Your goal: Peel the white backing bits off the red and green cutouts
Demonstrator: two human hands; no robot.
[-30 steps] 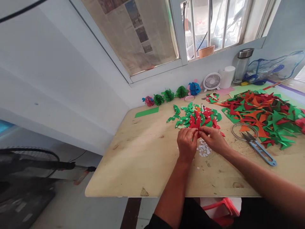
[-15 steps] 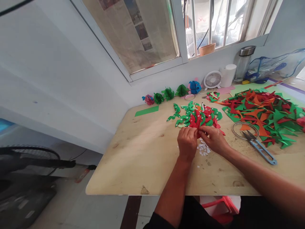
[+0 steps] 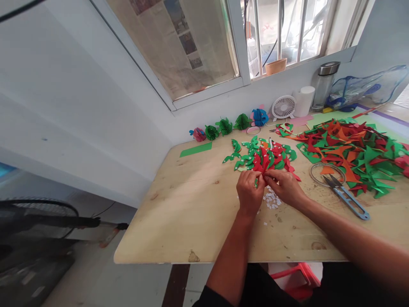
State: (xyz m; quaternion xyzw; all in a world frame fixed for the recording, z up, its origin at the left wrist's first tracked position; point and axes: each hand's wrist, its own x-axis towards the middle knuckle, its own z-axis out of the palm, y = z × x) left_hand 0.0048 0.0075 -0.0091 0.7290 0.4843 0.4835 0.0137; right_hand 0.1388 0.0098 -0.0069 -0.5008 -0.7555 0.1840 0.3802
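My left hand (image 3: pixel 250 191) and my right hand (image 3: pixel 284 186) meet over the wooden table, fingers pinched on a red paper piece (image 3: pixel 264 167) between them. A bit of green shows at my left fingers. Just beyond lies a pile of green and red cut paper shapes (image 3: pixel 244 160), several with small white squares on them. Small white paper squares (image 3: pixel 272 199) are scattered beside and below my right hand. The fingertips partly hide the held piece.
Snips (image 3: pixel 348 198) and a tape ring (image 3: pixel 312 175) lie right of my hands, before a large heap of paper scraps (image 3: pixel 351 149). Along the wall stand paper ornaments (image 3: pixel 225 126), a small fan (image 3: pixel 283 107), a white cylinder (image 3: pixel 304 101) and a glass bottle (image 3: pixel 325 86).
The view has shifted slightly. Both hands keep their pinch on the red paper; a bit of green now shows by my left fingers.
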